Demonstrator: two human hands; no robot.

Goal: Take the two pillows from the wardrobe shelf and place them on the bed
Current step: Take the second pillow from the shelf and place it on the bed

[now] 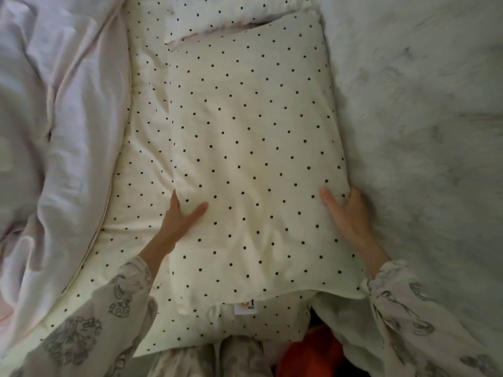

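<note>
You're leaning right over the bed (pixel 152 148), and the near pillow (pixel 253 164), cream with small dark dots, is lying flat in the centre of the frame on the matching dotted sheet. Your left hand (pixel 178 217) is gripping the pillow's left edge low in the frame, thumb spread across the top, fingers tucked down along the side. Your right hand (pixel 347 210) is gripping the right edge opposite, thumb on top, fingers curling round the side. The two hands are sitting well apart, one on each long side, both clamped on that pillow. A second dotted pillow (pixel 239 14) is lying at the top centre of the frame, and the near pillow's far end is overlapping its lower edge. A rumpled white duvet (pixel 57 131) is bunching up along the left of the frame, touching the dotted sheet. A white fluffy blanket (pixel 424 118) is filling the right side, just beside the pillow. A small white label (pixel 244 306) is peeking out under the pillow's near edge, bottom centre.
</note>
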